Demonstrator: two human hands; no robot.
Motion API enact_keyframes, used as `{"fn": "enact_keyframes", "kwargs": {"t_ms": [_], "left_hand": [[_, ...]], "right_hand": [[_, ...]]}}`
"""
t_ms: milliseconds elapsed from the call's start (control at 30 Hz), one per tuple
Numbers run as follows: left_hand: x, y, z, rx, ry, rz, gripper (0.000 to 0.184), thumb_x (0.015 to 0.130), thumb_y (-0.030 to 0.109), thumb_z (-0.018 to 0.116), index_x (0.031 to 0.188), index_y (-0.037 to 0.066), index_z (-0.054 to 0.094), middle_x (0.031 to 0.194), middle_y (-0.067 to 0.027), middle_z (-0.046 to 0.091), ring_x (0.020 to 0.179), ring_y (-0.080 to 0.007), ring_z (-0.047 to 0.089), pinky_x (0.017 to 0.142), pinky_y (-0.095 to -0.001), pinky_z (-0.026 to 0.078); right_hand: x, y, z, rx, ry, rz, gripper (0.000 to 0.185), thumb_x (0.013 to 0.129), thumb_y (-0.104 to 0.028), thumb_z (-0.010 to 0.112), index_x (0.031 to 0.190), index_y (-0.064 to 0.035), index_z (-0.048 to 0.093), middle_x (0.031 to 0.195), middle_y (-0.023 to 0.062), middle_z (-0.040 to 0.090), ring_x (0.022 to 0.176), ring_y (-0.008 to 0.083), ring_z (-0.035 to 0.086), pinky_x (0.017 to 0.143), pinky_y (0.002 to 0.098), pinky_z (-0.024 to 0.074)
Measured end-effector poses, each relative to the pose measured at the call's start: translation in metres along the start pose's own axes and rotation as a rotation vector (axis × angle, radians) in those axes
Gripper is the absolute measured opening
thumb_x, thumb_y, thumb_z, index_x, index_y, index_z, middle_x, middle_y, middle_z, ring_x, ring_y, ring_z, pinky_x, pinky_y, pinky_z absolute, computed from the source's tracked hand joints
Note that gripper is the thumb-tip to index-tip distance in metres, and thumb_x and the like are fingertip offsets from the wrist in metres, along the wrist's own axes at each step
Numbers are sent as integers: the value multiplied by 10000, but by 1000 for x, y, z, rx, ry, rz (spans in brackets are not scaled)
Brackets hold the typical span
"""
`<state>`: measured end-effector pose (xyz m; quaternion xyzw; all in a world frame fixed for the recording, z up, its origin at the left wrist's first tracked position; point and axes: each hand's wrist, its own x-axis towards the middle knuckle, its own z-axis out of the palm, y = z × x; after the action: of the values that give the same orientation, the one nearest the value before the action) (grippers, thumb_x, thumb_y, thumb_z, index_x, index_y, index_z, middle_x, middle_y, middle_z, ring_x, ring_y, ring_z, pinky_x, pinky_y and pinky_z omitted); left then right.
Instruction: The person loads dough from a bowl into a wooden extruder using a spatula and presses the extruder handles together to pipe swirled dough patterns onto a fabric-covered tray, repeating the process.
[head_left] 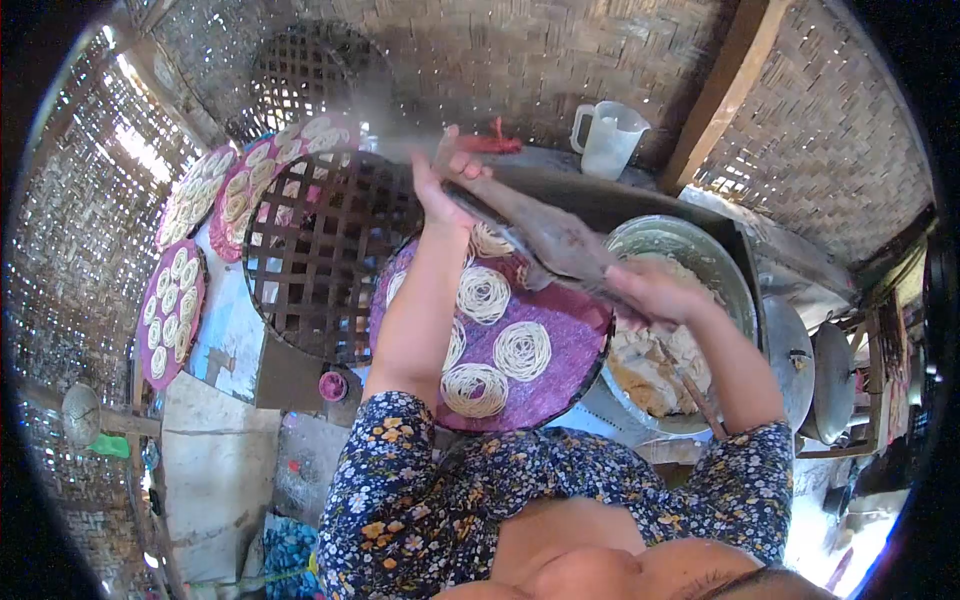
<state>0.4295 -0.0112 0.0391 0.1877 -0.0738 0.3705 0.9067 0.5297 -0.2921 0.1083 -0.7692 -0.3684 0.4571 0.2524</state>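
Observation:
A long wooden two-handled press [548, 232] slants across the view above a round tray lined with purple mesh [575, 375]. My left hand [450, 188] is closed around its upper left end, and my right hand [658, 290] grips the lower right end. Beneath the press, several pale noodle-like coils [522, 351] lie on the purple mesh; my left forearm and the press hide part of them. Close under my right hand stands a large metal basin [738, 290] with pale dough [650, 365] in it. A stick [692, 385] leans in the basin.
Left of the tray is a dark open-weave lattice tray [320, 260]. Further left, purple mats [152, 345] carry more coils. A clear plastic jug [612, 140] stands by the woven wall, a small pink cup [333, 386] at lower left. A metal lid [788, 345] sits right of the basin.

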Motion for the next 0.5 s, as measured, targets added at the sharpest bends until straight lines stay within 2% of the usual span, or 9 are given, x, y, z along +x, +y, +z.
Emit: {"fn": "enact_keyframes", "kwargs": {"t_ms": [67,100,233,300,433,500], "left_hand": [[-2,-3,4,11,-17,29,596,826,638,372,1073,139,586,580,82,456,576,-103,454,679,-304,414],[1,-2,19,44,106,62,606,821,649,365,1053,135,587,555,88,439,568,-97,456,677,-306,418],[18,26,27,-74,-289,56,626,820,659,344,1054,127,579,567,95,504,570,-90,496,658,-305,423],[11,37,37,-19,-244,74,630,827,652,342,1061,119,584,564,87,520,554,-87,494,671,-301,422],[-5,33,45,-44,-305,9,612,836,637,349,1031,115,602,556,88,516,567,-81,492,689,-289,419],[-7,26,47,-68,-300,9,609,838,634,349,1028,114,603,555,89,515,567,-79,491,693,-287,419]], "right_hand": [[-3,0,-15,-103,98,-37,536,843,-520,467,834,-2,605,617,44,546,499,126,514,453,262,428],[-2,-1,-22,-156,149,-55,551,825,-537,487,841,-4,623,607,35,538,495,125,512,442,260,421],[-4,-23,-15,-132,193,-131,555,803,-533,521,878,8,623,603,28,526,498,122,500,464,264,428],[-6,-25,-6,-96,196,-170,557,798,-534,528,884,8,624,600,25,519,498,120,495,472,266,427],[-25,-22,-10,-114,129,-125,556,789,-544,536,963,-26,639,600,27,519,522,112,504,471,270,412],[-33,-24,-17,-169,175,-103,562,781,-547,541,994,-36,637,636,61,558,571,134,538,518,285,435]]}}
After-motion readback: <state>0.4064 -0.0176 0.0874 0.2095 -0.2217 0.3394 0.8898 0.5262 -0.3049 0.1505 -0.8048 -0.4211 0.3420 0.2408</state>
